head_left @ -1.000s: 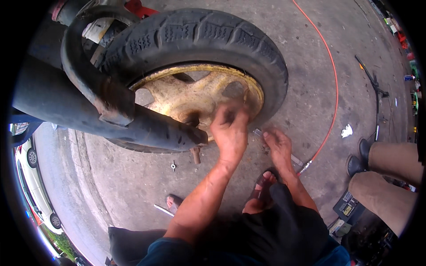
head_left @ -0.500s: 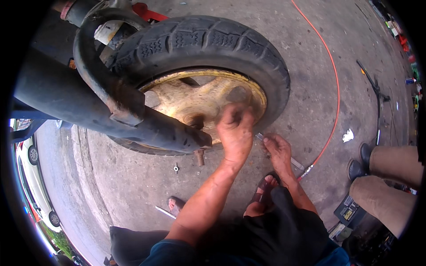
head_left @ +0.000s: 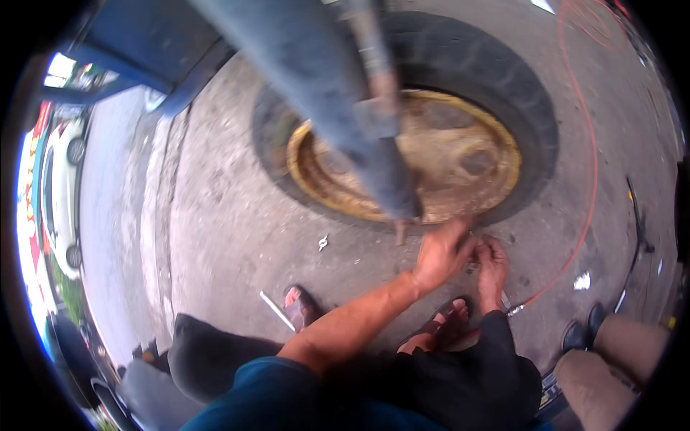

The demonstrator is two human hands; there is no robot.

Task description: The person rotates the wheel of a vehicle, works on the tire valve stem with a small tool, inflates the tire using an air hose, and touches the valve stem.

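My left hand and my right hand meet just in front of the wheel's near edge. The left fingers are bent and smeared by motion. The right fingers are pinched together; whatever sits between the two hands is too small to make out. Beyond them is a wheel with a black tyre and a worn, yellowish, rusty rim. A dark fork leg crosses in front of the wheel. A rusty bolt end sticks out at its lower tip.
A small silver fitting and a pale rod lie on the concrete. An orange-red hose with a metal coupler runs along the right. Another person's trousered legs are at lower right. A white car stands far left.
My left hand has come down from the rim to my right hand, which earlier held a thin metal piece. The view has shifted, so the wheel sits further right.
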